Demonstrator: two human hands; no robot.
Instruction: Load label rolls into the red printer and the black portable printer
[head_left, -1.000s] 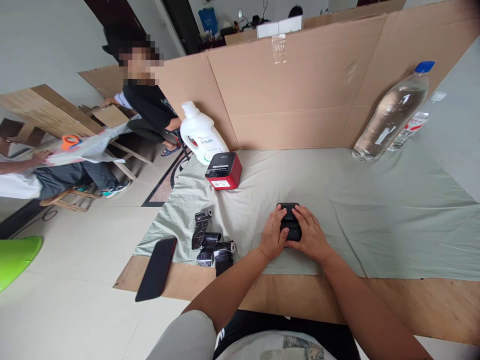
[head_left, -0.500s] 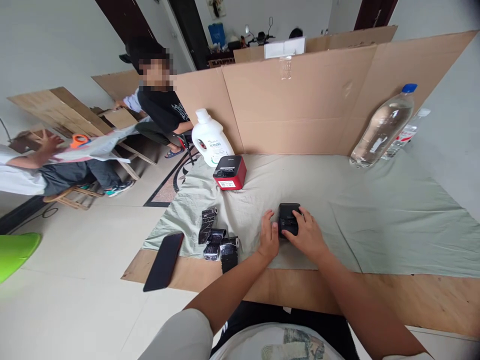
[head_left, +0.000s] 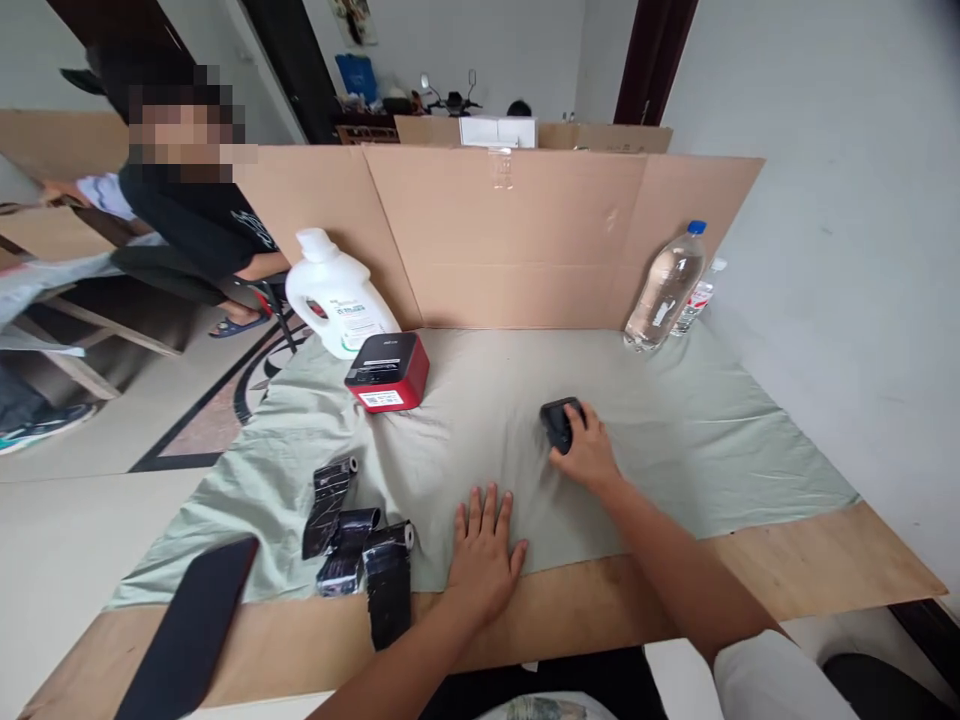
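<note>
My right hand [head_left: 589, 450] grips a small black box-shaped device [head_left: 556, 424] from its right side, over the green cloth; the fingers cover part of it. Whether the device touches the cloth I cannot tell. My left hand [head_left: 484, 555] lies flat at the front edge of the cloth, fingers spread, holding nothing. To its left are several rolls of black plastic film [head_left: 388, 580], with loose ends hanging out. Farther back, a red box with a black top [head_left: 390, 375] sits in front of a white detergent jug [head_left: 337, 295].
A green cloth [head_left: 480, 430] covers most of the wooden table [head_left: 795, 570]. A dark phone-like slab [head_left: 191, 630] lies at the left front corner. A cardboard screen [head_left: 517, 240] closes the back. A large water bottle [head_left: 667, 285] and a smaller bottle [head_left: 701, 297] stand back right. A person [head_left: 191, 210] sits beyond, left.
My left hand has left the device and come down flat on the cloth, nearer me. My right hand has moved the device away from me. The view has turned to the right.
</note>
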